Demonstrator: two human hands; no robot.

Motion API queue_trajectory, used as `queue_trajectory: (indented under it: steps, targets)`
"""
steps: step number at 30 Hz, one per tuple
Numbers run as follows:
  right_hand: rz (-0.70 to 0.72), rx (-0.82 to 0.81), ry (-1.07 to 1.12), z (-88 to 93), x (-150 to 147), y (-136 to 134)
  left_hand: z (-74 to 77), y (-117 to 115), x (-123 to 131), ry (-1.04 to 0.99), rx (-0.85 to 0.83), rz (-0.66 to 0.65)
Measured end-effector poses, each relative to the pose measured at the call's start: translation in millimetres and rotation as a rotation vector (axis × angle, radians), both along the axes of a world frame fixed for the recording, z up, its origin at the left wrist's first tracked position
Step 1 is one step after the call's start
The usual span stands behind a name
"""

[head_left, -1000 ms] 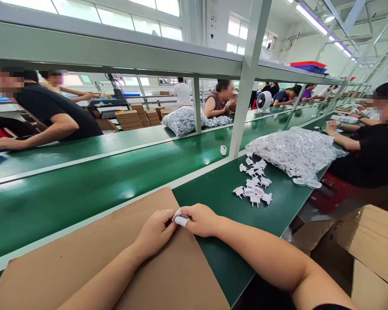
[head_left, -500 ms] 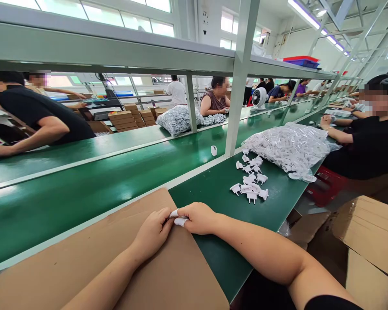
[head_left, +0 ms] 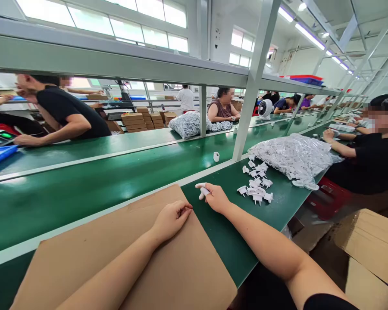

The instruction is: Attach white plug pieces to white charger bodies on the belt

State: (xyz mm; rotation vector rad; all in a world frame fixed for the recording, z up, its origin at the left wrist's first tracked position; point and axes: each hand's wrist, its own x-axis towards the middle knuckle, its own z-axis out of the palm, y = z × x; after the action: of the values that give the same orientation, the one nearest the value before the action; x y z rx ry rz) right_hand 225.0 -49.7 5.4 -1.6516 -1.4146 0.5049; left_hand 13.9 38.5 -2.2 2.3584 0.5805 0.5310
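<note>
At far left a blue tray (head_left: 3,159) sits across the green belt (head_left: 116,176), and nearer in, the left hand (head_left: 171,220) rests on a brown cardboard sheet (head_left: 116,232) with its fingers curled, though whether they pinch anything I cannot tell. Just right of the sheet's edge, the right hand (head_left: 216,199), wearing white finger covers (head_left: 201,185), hangs over the desk (head_left: 224,241) with fingertips slightly spread, while beyond it 1 white block (head_left: 216,156) stands on the belt. Farther right, loose white plug pieces (head_left: 257,183) lie clustered on the desk beside a clear bag (head_left: 294,155) of white parts.
</note>
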Motion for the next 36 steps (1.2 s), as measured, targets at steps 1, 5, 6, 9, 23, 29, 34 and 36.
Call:
queue_trajectory:
  steps: [1, 5, 6, 9, 23, 29, 34, 36]
  targets:
    - [-0.018, -0.014, -0.021, 0.8, 3, 0, 0.3, 0, 0, -0.008, 0.002, -0.01]
    - [-0.086, -0.081, -0.398, 12.9, 22, -15, 1.1, 0, -1, -0.029, 0.004, -0.042]
    - [-0.128, -0.118, -0.548, 16.1, 29, -24, 1.1, 1, -1, -0.029, 0.005, -0.041]
    - [-0.352, -0.324, -0.936, 20.5, 50, -58, 0.4, 1, -1, -0.026, 0.017, -0.032]
    - [-0.117, 0.041, -0.534, 25.0, 41, -55, -1.8, 1, 0, -0.044, 0.039, -0.039]
    - [-0.075, 0.234, 0.258, 32.1, 7, -2, 0.1, 0, -1, -0.058, 0.002, -0.018]
    - [-0.081, 0.196, 0.468, 27.1, 8, 12, 0.6, -1, 0, -0.069, -0.001, -0.003]
    - [-0.09, 0.16, 0.473, 18.6, 11, 11, 1.8, -2, -1, -0.075, -0.016, 0.005]
